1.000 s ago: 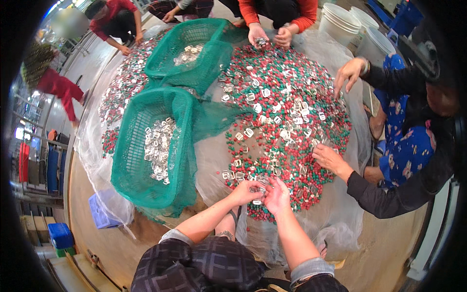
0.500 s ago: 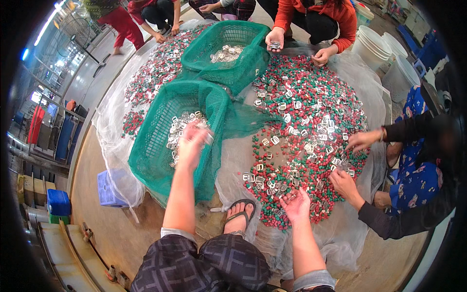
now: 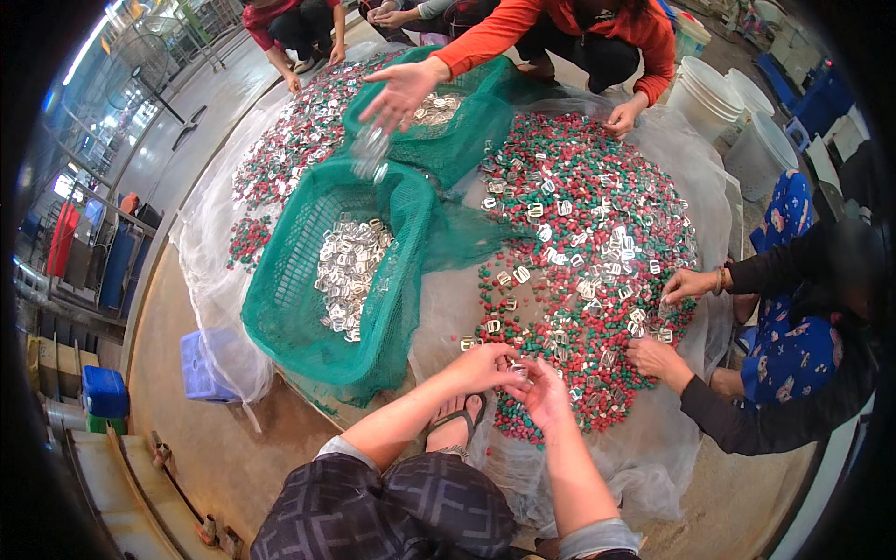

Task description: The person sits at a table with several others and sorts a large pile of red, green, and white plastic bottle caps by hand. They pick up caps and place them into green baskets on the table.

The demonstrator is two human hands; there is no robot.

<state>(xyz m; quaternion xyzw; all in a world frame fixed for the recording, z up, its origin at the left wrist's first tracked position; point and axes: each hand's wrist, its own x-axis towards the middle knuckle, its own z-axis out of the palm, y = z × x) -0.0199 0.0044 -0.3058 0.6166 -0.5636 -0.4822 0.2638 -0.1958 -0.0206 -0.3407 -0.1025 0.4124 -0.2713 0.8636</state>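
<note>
My left hand [image 3: 481,367] and my right hand [image 3: 546,397] meet above the near edge of the pile of red and green pebble-like bits [image 3: 597,401]. Between their fingertips are small shiny metal buckles [image 3: 519,371]; how many is hidden. The left fingers pinch at them, while the right hand is partly curled around them. Many flat slotted buckles [image 3: 616,245] lie scattered over the bits. To the left, a green basket [image 3: 266,322] covered by green netting holds a heap of silvery buckles [image 3: 355,266].
A second green basket [image 3: 443,154] with buckles stands behind. A co-worker in an orange top reaches over it, dropping buckles [image 3: 371,154]. At right, another co-worker's hands [image 3: 667,359] work in the pile. White buckets [image 3: 705,98] stand far right; a purple crate [image 3: 207,364] sits left.
My left hand has moved from above the near basket to meet my right hand, which shifted slightly left. The orange-sleeved co-worker's hand has swung left over the baskets, letting buckles fall.
</note>
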